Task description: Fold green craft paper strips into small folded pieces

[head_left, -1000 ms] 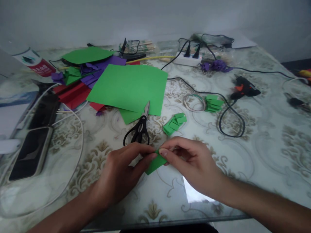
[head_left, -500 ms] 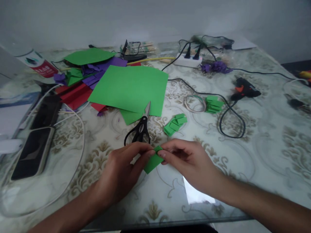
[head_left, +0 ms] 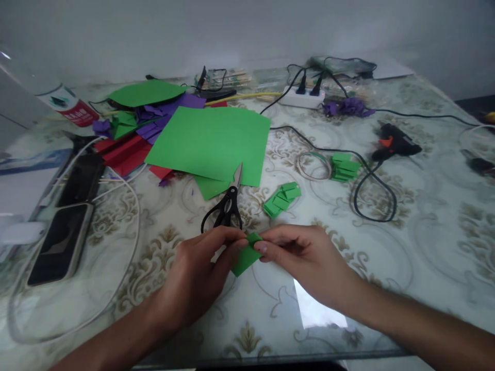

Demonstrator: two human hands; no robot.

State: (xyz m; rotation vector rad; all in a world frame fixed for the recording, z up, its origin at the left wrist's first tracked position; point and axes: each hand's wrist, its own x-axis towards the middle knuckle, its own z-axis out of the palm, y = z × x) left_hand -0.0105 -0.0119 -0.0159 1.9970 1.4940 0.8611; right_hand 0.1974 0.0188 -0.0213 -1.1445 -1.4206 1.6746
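Between my two hands is a small piece of green paper, its top edge bent over at the fingertips. My left hand pinches it at the upper left, and my right hand pinches the upper right side. Just beyond my left hand lie black-handled scissors, blades pointing away and resting on a large green sheet. A pile of folded green paper strips sits past my right fingers, and a second green pile lies farther right beside a roll of tape.
On the right rests a black glue gun, its cord looping across the table. A white power strip stands at the back near purple crumpled paper. Leftward are a phone, a white cable, red paper and a labelled bottle.
The whole view has shifted slightly, so things on the table appear a little farther right. Both hands keep their pinch on the green paper, with barely any movement.
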